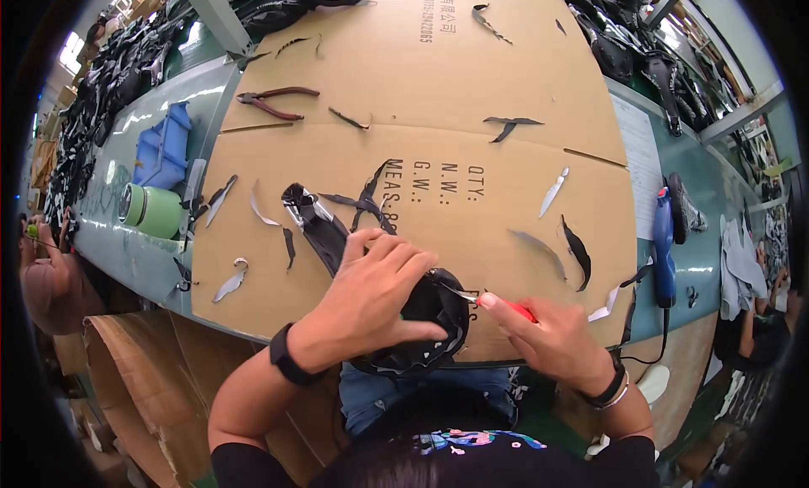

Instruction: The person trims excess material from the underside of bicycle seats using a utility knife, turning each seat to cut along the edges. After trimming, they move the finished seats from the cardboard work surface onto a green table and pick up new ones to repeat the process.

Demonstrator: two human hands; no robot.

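Observation:
A black bicycle saddle (324, 238) lies upside down at the cardboard's near edge, its narrow nose pointing away to the left. My left hand (371, 290) grips it across the middle, thumb stretched over the hollow underside. In my right hand (552, 340) is a red-handled tool (518, 308) with a thin metal shaft. Its tip touches the saddle's right rim; the tip's exact shape cannot be made out. Black trimmed strips (364, 203) lie just beyond the saddle.
Cardboard (438, 75) covers the bench, scattered with dark and pale scraps. Red-handled pliers (278, 103) lie at far left. Left stand a blue bin (163, 147) and a green container (156, 211). At right lies a blue corded tool (664, 248). Saddles (628, 45) pile up behind; other people work at both sides.

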